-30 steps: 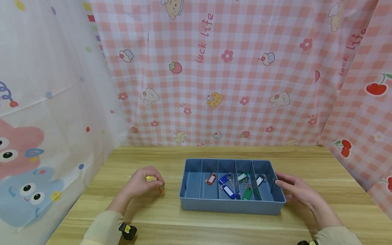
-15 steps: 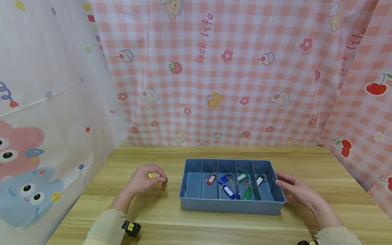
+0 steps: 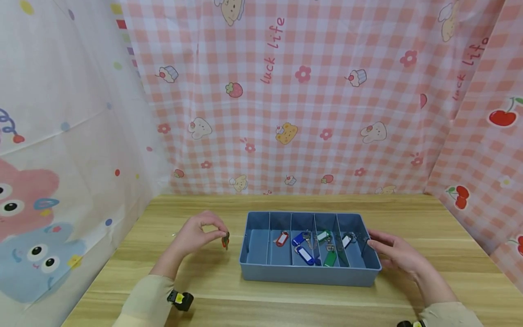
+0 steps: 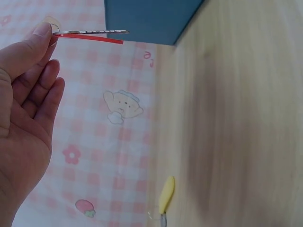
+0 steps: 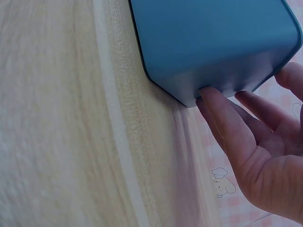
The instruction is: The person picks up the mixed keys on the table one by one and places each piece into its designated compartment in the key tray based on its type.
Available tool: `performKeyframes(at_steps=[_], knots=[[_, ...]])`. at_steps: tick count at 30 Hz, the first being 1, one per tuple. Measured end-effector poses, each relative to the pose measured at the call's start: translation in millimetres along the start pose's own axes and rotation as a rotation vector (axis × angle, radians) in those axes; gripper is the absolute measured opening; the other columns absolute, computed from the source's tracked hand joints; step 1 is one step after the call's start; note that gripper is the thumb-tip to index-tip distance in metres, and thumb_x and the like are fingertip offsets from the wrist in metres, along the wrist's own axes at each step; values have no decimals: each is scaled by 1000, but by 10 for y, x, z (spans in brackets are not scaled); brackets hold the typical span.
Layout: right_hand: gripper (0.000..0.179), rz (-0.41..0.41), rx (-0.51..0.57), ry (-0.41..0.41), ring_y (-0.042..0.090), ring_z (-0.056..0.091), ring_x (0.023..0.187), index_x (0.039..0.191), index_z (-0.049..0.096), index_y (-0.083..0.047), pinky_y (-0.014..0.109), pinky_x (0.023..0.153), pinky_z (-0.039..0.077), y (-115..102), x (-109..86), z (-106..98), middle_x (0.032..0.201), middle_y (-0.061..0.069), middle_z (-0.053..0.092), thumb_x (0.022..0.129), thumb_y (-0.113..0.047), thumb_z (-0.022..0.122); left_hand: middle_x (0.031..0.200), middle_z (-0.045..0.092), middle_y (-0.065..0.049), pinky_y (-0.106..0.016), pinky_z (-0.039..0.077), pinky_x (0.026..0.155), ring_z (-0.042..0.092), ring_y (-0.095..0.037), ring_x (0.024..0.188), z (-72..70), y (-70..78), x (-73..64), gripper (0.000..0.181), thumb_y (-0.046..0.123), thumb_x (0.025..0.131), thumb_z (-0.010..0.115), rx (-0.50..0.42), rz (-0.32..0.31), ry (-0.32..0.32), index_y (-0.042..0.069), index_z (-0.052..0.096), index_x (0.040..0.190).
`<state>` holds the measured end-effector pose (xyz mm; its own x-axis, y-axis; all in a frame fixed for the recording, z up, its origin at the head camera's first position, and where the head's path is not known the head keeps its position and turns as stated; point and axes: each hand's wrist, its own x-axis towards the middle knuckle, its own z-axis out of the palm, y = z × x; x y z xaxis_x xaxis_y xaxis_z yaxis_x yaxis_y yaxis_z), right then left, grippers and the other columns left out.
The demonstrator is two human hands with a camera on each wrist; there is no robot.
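Between thumb and forefinger, my left hand pinches a key ring with a metal key and a red key tag. They hang above the table, left of the blue divided box. In the left wrist view the key and tag stick out sideways from the fingertips. My right hand rests against the box's right end, with its thumb at the rim. Nearly straight fingers touch the outer wall in the right wrist view. Inside the box lie a red tag, blue tags, green tags and a dark one.
A key with a yellow tag lies on the wooden table under the left hand; the head view mostly hides it. The box's leftmost compartment shows a bare floor. Patterned cloth stands behind the table.
My left hand has lifted a little and moved right towards the box with the red-tagged key. The yellow tag has gone out of sight behind the hand. My right hand and the box stay still.
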<state>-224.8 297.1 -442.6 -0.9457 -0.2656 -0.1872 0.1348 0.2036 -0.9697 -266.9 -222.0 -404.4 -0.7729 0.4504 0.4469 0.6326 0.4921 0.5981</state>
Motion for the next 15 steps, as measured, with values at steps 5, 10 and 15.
performKeyframes(at_steps=[5,10,15], knots=[[69,16,-14,11,21,55,118,150,18,15,41,90,53,-5,1,-4,150,39,24,104,-21,54,89,70,10,-40,50,84,60,-12,89,10,59,60,11,9,83,80,-14,14,5,20,77,86],[68,16,-21,6,21,56,116,150,18,15,42,89,54,-9,2,-9,150,39,25,104,-21,54,89,70,9,-39,50,83,60,-13,90,31,141,140,10,9,83,80,-35,46,2,19,78,87],[68,12,-22,1,21,56,116,150,18,15,42,89,54,-11,2,-11,149,39,25,104,-21,54,89,70,7,-40,50,84,59,-15,91,68,201,227,10,9,83,79,-65,78,-8,17,78,88]])
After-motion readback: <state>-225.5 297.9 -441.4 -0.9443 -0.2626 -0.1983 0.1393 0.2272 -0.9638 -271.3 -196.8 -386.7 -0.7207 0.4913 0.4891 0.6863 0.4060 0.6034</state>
